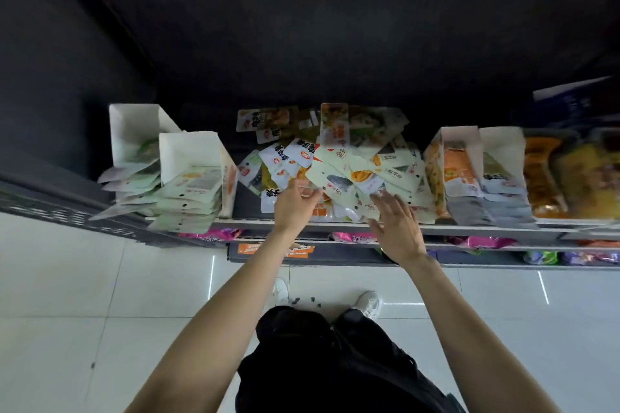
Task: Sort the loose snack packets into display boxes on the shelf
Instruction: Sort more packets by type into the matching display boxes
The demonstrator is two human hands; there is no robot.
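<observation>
Just one head cam here, looking steeply down and forward, pretty close over the grey metal shelf's (469,229) front edge.

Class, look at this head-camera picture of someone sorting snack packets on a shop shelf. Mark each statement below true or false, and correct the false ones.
1. The heap of loose snack packets lies between white cardboard display boxes. True.
2. The left hand hangs at the person's side. False: it reaches into the heap, fingers curled on a pale green packet.
3. The right hand has its fingers spread. True.
4. The white display box second from the left holds nothing. False: pale green packets are stacked in it.
5. The floor of white glossy tiles is carpeted. False: it is tiled.
</observation>
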